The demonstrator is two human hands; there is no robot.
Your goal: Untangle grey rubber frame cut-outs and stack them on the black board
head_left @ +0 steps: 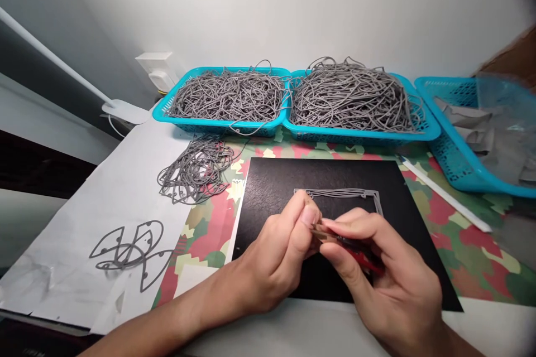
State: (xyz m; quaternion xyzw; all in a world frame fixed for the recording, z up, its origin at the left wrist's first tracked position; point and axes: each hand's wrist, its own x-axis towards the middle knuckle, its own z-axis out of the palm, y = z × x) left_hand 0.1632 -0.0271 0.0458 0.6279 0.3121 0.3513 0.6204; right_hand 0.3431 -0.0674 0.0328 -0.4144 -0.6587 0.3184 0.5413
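My right hand is closed around small pliers with red and black handles. Their metal jaws point left and meet the fingertips of my left hand. That hand is closed in a pinch; whatever lies between its fingers is mostly hidden. Just behind both hands, thin grey strips with small tabs form a rectangular outline over a black mat. The lower part of this outline is covered by my hands, and I cannot tell whether the left fingers touch it.
Two blue baskets at the back are heaped with grey strips. A third blue basket at right holds grey pieces and clear plastic. A loose strip pile, several grey loops and a white stick flank the mat.
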